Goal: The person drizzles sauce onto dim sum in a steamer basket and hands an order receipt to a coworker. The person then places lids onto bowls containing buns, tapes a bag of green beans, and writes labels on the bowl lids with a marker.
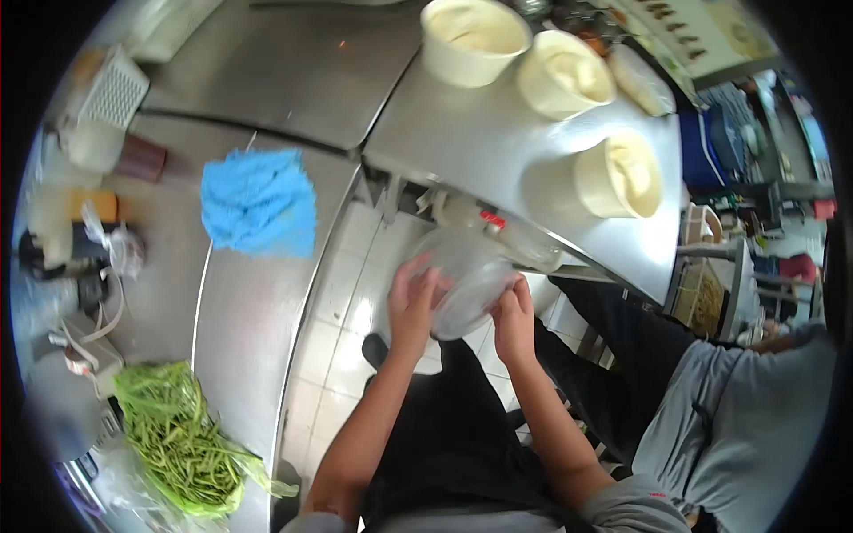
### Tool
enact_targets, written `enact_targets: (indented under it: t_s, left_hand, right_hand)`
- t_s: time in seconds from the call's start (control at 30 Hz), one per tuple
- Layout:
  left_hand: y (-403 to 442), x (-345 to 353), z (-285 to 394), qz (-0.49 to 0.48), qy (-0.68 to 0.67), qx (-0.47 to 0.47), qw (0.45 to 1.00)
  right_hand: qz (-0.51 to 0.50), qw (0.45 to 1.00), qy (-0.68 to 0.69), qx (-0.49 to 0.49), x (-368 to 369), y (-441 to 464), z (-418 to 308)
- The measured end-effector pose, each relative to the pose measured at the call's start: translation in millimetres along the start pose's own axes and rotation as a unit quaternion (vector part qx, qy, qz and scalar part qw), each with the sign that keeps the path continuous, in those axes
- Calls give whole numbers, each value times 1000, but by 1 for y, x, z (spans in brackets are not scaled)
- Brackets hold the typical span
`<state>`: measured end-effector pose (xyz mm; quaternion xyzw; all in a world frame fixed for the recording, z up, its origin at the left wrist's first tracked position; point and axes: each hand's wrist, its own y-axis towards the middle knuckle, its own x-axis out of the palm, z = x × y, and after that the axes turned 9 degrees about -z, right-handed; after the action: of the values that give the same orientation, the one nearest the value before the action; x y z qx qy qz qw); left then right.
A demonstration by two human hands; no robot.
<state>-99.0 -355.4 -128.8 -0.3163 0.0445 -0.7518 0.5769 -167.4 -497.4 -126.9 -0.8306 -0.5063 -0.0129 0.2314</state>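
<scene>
Translucent round plasticware (466, 275), lids by the look of it, is held up in front of the person's body, over the gap between two steel surfaces; it is blurred, and I can't tell how many pieces there are. The right hand (514, 315) has its thumb and fingers pinched on the right edge. The left hand (413, 298) is at the opposite side, its fingers bent against the plastic; they are smeared by motion, so I can't tell how firmly they close.

Just beyond, on the steel table (480, 133), are three cream tubs, all uncovered. The nearest tub (613, 182) sits apart toward the right edge and has a pale, soft-looking mass inside. The middle tub (564, 80) holds a similar pale lump, and the far tub (466, 44), close beside it, has pale stuff too. A filled clear bag (641, 82) lies by the middle one. Under the tabletop I can see clear containers (529, 244), one showing a bit of red; their contents are unclear.

On the left counter (244, 346) a blue cloth (258, 204) lies crumpled, and nearer, an open plastic bag is full of long green vegetables (191, 453). Another person (737, 426) in grey is close by on the right.
</scene>
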Motion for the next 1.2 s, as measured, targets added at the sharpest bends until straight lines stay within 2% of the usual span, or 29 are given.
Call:
enact_targets:
  t_s: [0.03,0.07,0.1,0.13,0.2,0.23,0.27,0.3,0.37,0.43,0.47,0.5,0.6,0.63,0.7,0.8,0.83,0.9,0.93,0.97,1.0,1.03,1.07,1.1,1.13,1.2]
  left_hand:
    - [-11,6,20,11,55,21,998]
    - [-19,9,36,5,50,37,998]
    - [-23,10,51,4,45,54,997]
    - [-25,9,67,6,40,72,997]
    - [-12,12,105,16,72,168,983]
    - [0,11,125,40,100,212,971]
    - [13,12,144,65,126,256,956]
    - [25,15,161,63,133,252,957]
    - [41,22,183,62,145,241,958]
    - [47,33,187,34,146,222,964]
    - [49,34,187,22,145,211,966]
    - [48,37,182,31,139,203,969]
    - [29,41,153,35,129,168,977]
    - [21,40,138,30,148,155,976]
    - [5,40,92,-5,108,104,989]
    - [-26,21,16,-48,80,-38,995]
    - [-38,12,-4,-67,85,-78,991]
    - [-60,-12,-36,-94,118,-130,980]
    - [-72,-27,-54,-71,122,-169,975]
    - [-83,-45,-73,-48,127,-208,969]
    - [-95,-63,-90,-24,131,-247,960]
    - [-108,-83,-106,-5,126,-267,955]
    - [-122,-105,-121,11,120,-291,949]
    - [-132,-123,-133,25,114,-314,942]
    - [-141,-136,-139,42,150,-327,932]
    - [-168,-176,-184,63,170,-305,935]
  right_hand:
    - [-6,998,-40,-40,-1,-8,-18]
    - [-15,994,-81,-76,0,-17,-40]
    - [28,990,-122,-64,3,-29,-80]
    - [32,983,-131,-121,-13,-31,-99]
    - [132,943,-211,-221,-33,-22,-153]
    - [207,923,-248,-210,-38,-18,-189]
    - [222,906,-214,-291,-50,-5,-209]
    - [235,902,-179,-314,-69,13,-224]
    - [188,923,-154,-298,-108,56,-236]
    - [153,916,-276,-249,-134,98,-233]
    - [163,899,-358,-193,-131,111,-233]
    - [153,886,-389,-202,-127,124,-228]
    - [154,899,-358,-198,-108,129,-240]
    - [124,912,-321,-224,-106,129,-240]
    - [97,920,-328,-194,-98,130,-237]
    - [97,909,-362,-185,-91,135,-236]
    - [74,906,-356,-218,-90,137,-235]
    - [81,867,-432,-235,-97,138,-235]
    - [154,827,-497,-214,-78,119,-243]
    - [219,721,-568,-329,-92,115,-243]
    - [235,723,-527,-381,-51,82,-250]
    - [262,758,-408,-436,-31,63,-237]
    - [251,750,-355,-499,-19,49,-213]
    - [175,774,-300,-529,-39,31,-173]
    - [31,777,-405,-482,-17,29,-143]
    - [-295,703,-558,-329,26,26,-83]
